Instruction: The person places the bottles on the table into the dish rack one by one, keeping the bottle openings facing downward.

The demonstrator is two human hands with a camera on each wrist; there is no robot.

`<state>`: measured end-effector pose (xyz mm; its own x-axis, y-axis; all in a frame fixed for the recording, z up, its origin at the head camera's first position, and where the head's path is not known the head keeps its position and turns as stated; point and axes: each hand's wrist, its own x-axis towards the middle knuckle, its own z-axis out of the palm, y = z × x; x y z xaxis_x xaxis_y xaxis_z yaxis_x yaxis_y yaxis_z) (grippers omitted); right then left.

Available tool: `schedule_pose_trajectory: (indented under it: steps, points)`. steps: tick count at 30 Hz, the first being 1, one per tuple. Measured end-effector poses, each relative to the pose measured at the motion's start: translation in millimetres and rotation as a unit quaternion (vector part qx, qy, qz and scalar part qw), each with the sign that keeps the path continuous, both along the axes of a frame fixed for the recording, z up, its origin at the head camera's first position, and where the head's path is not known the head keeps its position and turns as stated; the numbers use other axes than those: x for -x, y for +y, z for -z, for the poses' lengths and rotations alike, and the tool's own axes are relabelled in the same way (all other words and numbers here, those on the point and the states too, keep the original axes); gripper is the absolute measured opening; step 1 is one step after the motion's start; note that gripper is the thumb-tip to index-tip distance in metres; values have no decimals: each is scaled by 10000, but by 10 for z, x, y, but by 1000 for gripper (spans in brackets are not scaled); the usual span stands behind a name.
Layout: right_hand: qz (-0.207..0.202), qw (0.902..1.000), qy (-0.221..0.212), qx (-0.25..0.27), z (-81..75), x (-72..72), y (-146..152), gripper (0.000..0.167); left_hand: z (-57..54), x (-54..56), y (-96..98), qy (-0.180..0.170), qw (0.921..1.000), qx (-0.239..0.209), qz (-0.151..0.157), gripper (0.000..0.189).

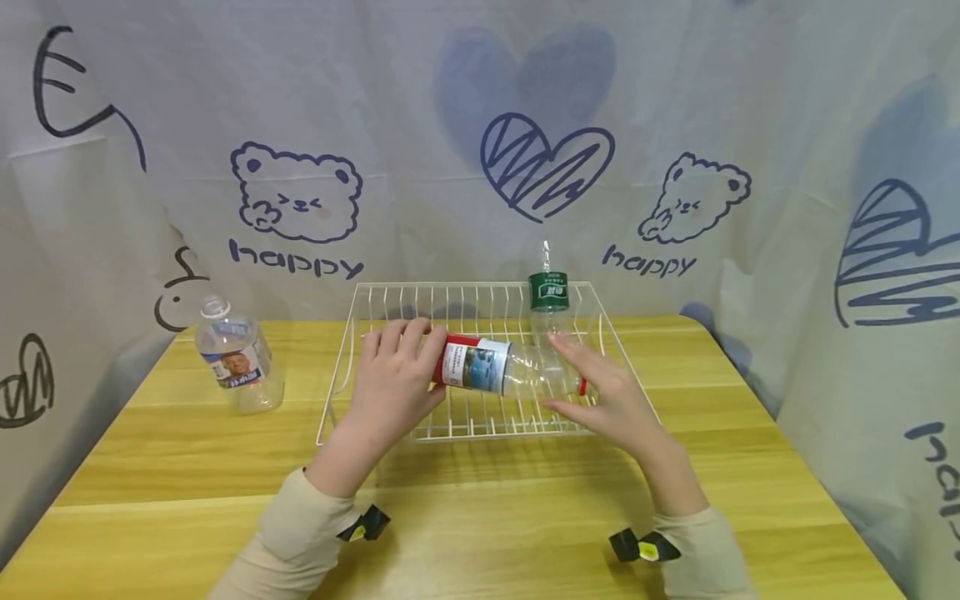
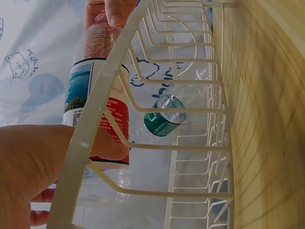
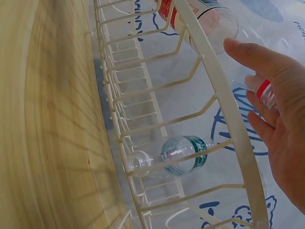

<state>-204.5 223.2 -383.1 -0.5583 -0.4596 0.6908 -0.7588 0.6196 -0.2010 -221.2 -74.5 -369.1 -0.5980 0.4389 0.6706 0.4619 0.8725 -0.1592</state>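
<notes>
A clear plastic bottle with a red and blue label lies sideways above a white wire rack, its neck pointing right. My left hand grips it round the label near the base, thumb across the front in the left wrist view. At the neck end, my right hand has thumb and fingers spread on either side of the bottle. The red ring on the neck lies near its palm. Behind, a green-labelled clear bottle stands upside down in the rack, neck low among the wires.
A third clear bottle, with a face on its label, stands upright left of the rack. The wooden table carries the rack. A white cloth with drawn bears and hearts hangs behind and at both sides.
</notes>
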Motion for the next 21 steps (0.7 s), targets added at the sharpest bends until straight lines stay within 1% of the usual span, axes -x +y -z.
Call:
schedule_pose_trajectory:
  steps: [5,10,13,17,19,21]
  points:
    - [44,9999,-103,-16,-4,-23,-11,79,9,6,0,7,10000,-59,8,69]
    - [167,9998,-40,-28,-23,-38,-24,75,7,13,-5,85,9997,-204,97,69]
    - [116,9998,-104,110,-36,-47,-30,74,-3,17,-14,102,9993,-301,207,70]
    - [43,9990,-223,381,-46,-53,-18,74,-31,9,-38,37,9979,-497,406,68]
    - [16,9984,-226,519,-48,-52,-7,74,-51,-2,-54,55,9966,-629,532,65]
    - [15,9980,-100,626,-47,-46,3,74,-78,-21,-70,85,9950,-742,658,61]
